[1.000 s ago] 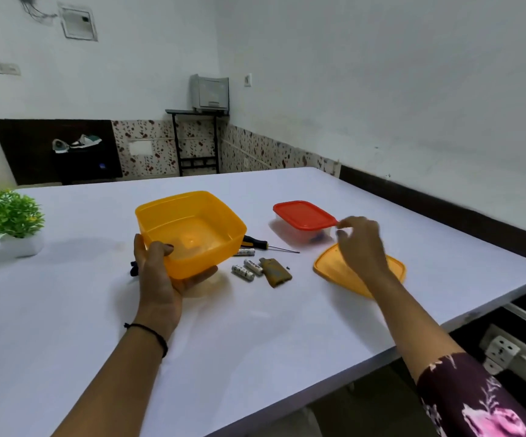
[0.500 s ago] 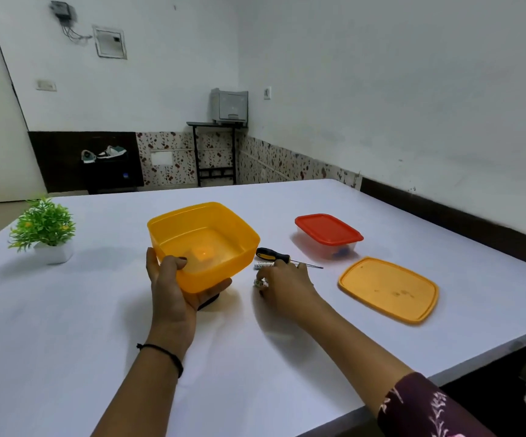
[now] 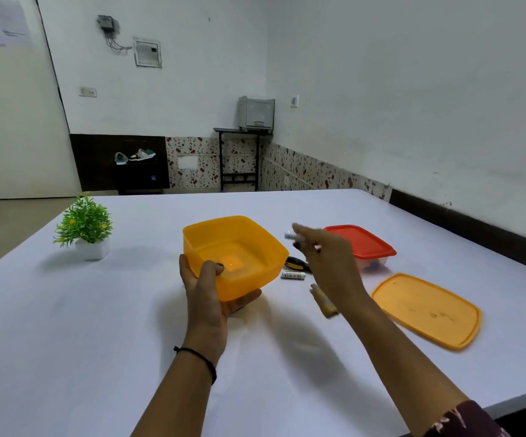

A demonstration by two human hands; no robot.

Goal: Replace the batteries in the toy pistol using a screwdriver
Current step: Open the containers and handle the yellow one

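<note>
Checker: Progress on the battery change, as logged from the head view?

Recorder: Mid-task is judged. A small brown plastic cover (image 3: 324,302), taken to be the battery door, lies loose on the white table (image 3: 97,342), so the unscrewing is judged done. One silver cylindrical battery (image 3: 292,275) lies on the table just beside the black-and-yellow screwdriver handle (image 3: 296,263). A second silver battery (image 3: 290,236) is pinched between thumb and fingertips of the right hand (image 3: 329,266), which is raised near the rim of the orange square plastic tub (image 3: 234,257). Finer detail is lost to blur. The tub is gripped by the left hand (image 3: 206,298), thumb on the near wall and fingers curled beneath, and is held tilted off the table.

Checker: Toy pistol located?

Recorder: Not plainly. A dark sliver (image 3: 240,309) is noted under the tub by the left fingers; whether it is the pistol cannot be told. Old cells cannot be told from new. Judged outstanding: fresh cells fitted, cover replaced, screw driven.

Checker: Surroundings, obstructions?

Recorder: A flat orange plastic lid (image 3: 428,310) lies at right. A clear container with a red lid (image 3: 361,246) stands behind the right hand. A small green plant in a white pot (image 3: 85,228) stands well apart at left. The screwdriver shaft is hidden by the right hand, and the ground beneath the tub is hidden by the tub itself.
</note>
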